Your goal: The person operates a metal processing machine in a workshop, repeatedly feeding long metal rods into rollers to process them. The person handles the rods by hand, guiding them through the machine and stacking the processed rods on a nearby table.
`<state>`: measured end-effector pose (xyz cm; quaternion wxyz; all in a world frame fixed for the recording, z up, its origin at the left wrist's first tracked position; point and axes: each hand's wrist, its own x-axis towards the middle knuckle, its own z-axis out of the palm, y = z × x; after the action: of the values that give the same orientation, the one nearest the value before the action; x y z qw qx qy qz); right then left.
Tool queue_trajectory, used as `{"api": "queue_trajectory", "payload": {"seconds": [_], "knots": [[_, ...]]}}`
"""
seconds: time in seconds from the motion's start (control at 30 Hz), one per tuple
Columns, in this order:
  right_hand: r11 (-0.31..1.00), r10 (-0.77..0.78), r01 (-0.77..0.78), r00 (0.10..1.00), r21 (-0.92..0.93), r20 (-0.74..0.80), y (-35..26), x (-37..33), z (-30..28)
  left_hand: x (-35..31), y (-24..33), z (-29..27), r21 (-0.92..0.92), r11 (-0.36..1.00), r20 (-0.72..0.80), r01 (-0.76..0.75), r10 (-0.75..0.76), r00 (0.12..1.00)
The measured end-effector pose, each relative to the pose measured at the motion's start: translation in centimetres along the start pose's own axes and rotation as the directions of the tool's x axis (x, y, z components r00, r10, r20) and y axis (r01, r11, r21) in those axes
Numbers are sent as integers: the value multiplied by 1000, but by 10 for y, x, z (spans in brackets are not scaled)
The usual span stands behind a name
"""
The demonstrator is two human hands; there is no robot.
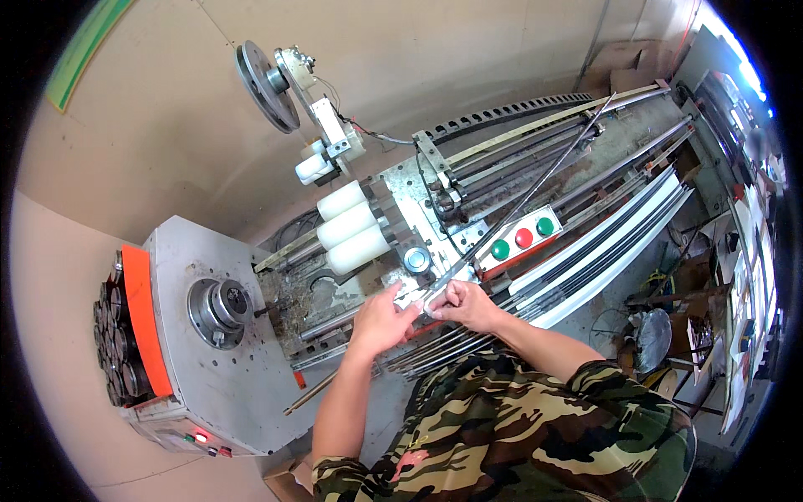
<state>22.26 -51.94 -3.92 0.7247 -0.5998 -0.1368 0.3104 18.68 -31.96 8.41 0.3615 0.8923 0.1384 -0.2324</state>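
Currently, in the head view, the right grip has its fingers curled at the near end of a long thin rod, which extends from this grip away and to the right; whether the rod is clamped cannot be determined. The left grip is just left of it, thumb and index finger apart, its hold likewise indeterminable. Three white rollers lie beyond the left grip, a button panel beyond and right of the right grip.
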Motion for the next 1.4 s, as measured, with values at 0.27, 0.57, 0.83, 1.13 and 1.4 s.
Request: {"api": "queue_trajectory", "payload": {"seconds": [0.27, 0.57, 0.83, 1.13, 1.4], "knots": [[991, -97, 92, 994, 95, 49, -15, -23, 2, 6, -16, 2, -242, 970, 88, 23, -2, 996], [927, 282, -283, 959, 248, 37, -49, -23, 11, -19, 6, 8, 561, 767, -188, -310, 483, 855], [915, 346, -355, 935, 190, 79, -51, -21, 15, -12, -1, -16, 308, 881, 254, -359, 287, 923], [910, 376, -386, 922, 149, 93, -53, -23, 17, -29, -3, -23, 373, 867, 195, -330, 274, 942], [892, 424, -435, 900, 127, 104, -62, -18, 15, -23, -26, -20, -135, 991, 409, 21, 36, 912]]}}
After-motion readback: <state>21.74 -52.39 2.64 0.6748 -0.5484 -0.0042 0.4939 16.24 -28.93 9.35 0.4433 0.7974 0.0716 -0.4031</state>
